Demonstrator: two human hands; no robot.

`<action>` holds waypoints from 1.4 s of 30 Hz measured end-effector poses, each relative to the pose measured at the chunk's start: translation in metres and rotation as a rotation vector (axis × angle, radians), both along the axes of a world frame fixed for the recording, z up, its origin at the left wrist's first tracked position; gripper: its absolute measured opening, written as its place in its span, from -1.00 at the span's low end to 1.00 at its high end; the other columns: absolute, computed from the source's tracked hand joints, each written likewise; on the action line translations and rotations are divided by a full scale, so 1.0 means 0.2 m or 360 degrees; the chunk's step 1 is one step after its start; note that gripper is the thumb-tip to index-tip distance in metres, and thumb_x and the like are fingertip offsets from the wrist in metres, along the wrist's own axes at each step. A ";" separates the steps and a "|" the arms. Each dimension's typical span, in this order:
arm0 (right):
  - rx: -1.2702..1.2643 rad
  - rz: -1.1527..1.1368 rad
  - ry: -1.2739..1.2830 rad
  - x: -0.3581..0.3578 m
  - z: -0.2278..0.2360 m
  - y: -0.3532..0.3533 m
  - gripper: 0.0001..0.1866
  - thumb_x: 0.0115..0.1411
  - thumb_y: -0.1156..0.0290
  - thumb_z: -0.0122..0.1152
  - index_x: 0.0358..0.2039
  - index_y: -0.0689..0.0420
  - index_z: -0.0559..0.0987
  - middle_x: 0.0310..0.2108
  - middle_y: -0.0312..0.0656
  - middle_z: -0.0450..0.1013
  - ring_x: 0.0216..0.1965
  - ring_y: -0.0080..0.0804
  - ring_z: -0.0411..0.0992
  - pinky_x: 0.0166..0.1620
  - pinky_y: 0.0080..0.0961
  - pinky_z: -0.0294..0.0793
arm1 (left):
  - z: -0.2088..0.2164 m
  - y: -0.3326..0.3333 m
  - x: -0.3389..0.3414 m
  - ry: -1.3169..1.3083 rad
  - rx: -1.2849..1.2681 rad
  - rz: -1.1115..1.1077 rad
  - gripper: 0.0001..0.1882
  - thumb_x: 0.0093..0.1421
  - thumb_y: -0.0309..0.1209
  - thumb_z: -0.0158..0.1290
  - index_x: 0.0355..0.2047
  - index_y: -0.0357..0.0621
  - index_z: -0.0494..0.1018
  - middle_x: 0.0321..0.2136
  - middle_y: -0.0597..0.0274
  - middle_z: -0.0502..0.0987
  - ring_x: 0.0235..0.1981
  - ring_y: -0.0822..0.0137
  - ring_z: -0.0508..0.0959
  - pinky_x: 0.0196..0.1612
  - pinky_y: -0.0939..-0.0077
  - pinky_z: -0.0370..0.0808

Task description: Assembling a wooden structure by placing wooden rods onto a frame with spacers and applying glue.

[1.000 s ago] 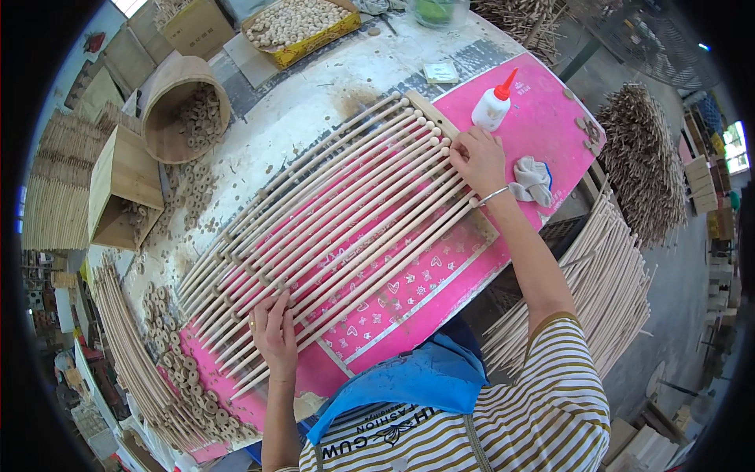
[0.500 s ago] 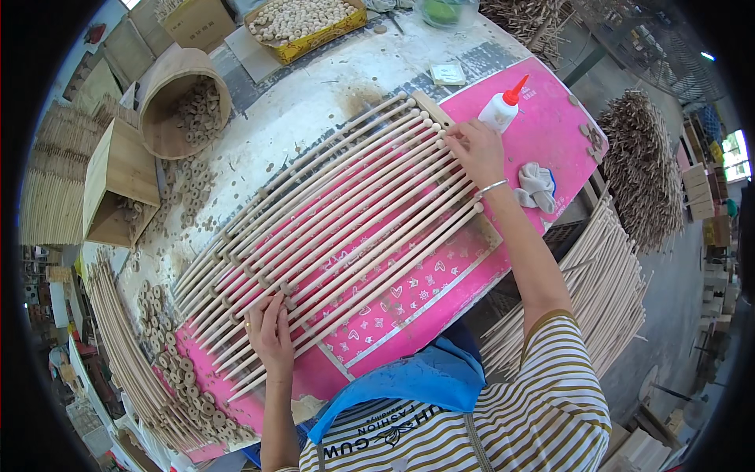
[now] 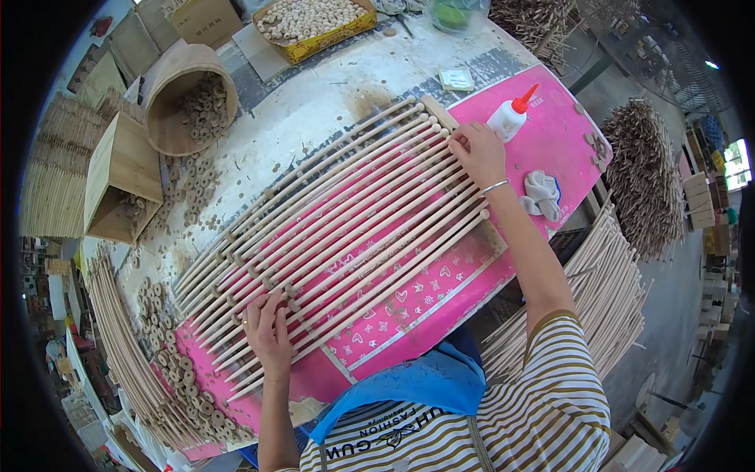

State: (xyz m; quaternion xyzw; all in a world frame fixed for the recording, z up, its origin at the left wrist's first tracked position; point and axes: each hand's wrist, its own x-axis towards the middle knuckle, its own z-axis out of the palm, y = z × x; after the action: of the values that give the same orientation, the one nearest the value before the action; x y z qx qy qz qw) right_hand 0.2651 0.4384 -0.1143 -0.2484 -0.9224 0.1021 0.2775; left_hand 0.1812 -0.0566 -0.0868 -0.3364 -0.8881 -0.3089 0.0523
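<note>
A row of thin pale wooden rods [image 3: 370, 208] lies slantwise across the pink part of the worktable. Round wooden beads [image 3: 484, 214] cap their far right ends, and small wooden rings [image 3: 267, 282] sit around them toward the pointed left ends. My left hand [image 3: 269, 334] is over the lower left of the row, thumb and fingers closed at a ring on a rod. At the beaded ends, my right hand [image 3: 478, 153] pinches at a rod's tip; the fingers partly hide the bead there. A white glue bottle [image 3: 507, 119] with a red nozzle stands just beyond my right hand.
A wooden bar [image 3: 437, 112] lies by the beaded ends. Loose rings [image 3: 185, 385], a wooden tub [image 3: 193, 102] and a wooden box [image 3: 122, 177] line the left side. A yellow tray of beads [image 3: 314, 30] stands at the back; a crumpled glove [image 3: 541, 195] lies right.
The whole view has shifted slightly, so the table's things sit a little lower and farther right. Both hands stay at nearly the same places on the rods.
</note>
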 end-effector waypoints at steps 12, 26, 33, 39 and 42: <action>0.0136 0.0077 -0.0144 -0.38 -0.06 0.12 -0.90 0.19 0.25 0.31 -0.32 -0.07 0.67 -0.35 -0.28 0.47 -0.14 -0.22 0.47 -0.09 -0.19 0.37 | 0.01 0.06 -0.02 -0.0065 0.0051 -0.0042 -0.68 0.24 -0.61 0.13 0.01 -0.25 0.61 -0.14 0.03 0.53 -0.11 0.04 0.51 -0.02 0.22 0.44; 0.0158 0.0401 -0.0093 -0.59 -0.05 0.18 -0.75 0.26 0.39 0.17 -0.10 -0.13 0.71 -0.12 -0.38 0.62 0.08 -0.32 0.47 0.17 -0.17 0.35 | 0.02 0.13 -0.26 -0.0003 0.0030 -0.0019 -0.60 0.33 -0.56 0.09 0.18 -0.20 0.52 0.04 0.05 0.54 0.05 0.09 0.55 0.14 0.23 0.43; 0.0346 0.0537 -0.0329 -0.47 -0.05 0.23 -0.68 0.27 0.43 0.18 0.01 -0.07 0.68 0.12 -0.21 0.57 0.26 -0.28 0.40 0.31 -0.13 0.28 | -0.08 0.22 -0.57 0.0182 -0.0340 -0.0032 -0.37 0.48 -0.22 -0.05 0.50 0.03 0.13 0.48 0.17 0.16 0.52 0.11 0.08 0.51 -0.09 -0.07; -0.0426 0.0461 0.0200 0.17 0.23 0.05 -0.79 0.25 0.43 0.27 -0.11 0.15 0.68 -0.28 -0.13 0.58 -0.22 -0.13 0.55 -0.14 -0.26 0.52 | -0.07 0.26 -0.54 0.0192 -0.0308 -0.0044 -0.37 0.48 -0.22 -0.05 0.49 0.03 0.13 0.47 0.15 0.18 0.51 0.07 0.11 0.50 -0.09 -0.06; -0.0598 0.0446 0.0004 0.51 0.26 -0.13 -0.84 0.21 0.42 0.31 -0.19 0.14 0.67 -0.38 -0.17 0.51 -0.29 -0.17 0.51 -0.19 -0.26 0.50 | 0.00 0.27 -0.46 0.0227 -0.0163 -0.0163 -0.37 0.44 -0.25 0.01 0.46 -0.06 0.18 0.43 0.11 0.25 0.47 0.04 0.19 0.47 -0.07 0.00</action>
State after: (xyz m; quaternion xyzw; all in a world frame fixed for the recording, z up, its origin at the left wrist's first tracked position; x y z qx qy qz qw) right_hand 0.3675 0.4115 -0.0629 -0.1651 -0.9123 0.3099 0.2107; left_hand 0.0889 -0.0019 -0.0876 -0.4048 -0.8784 -0.2405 0.0824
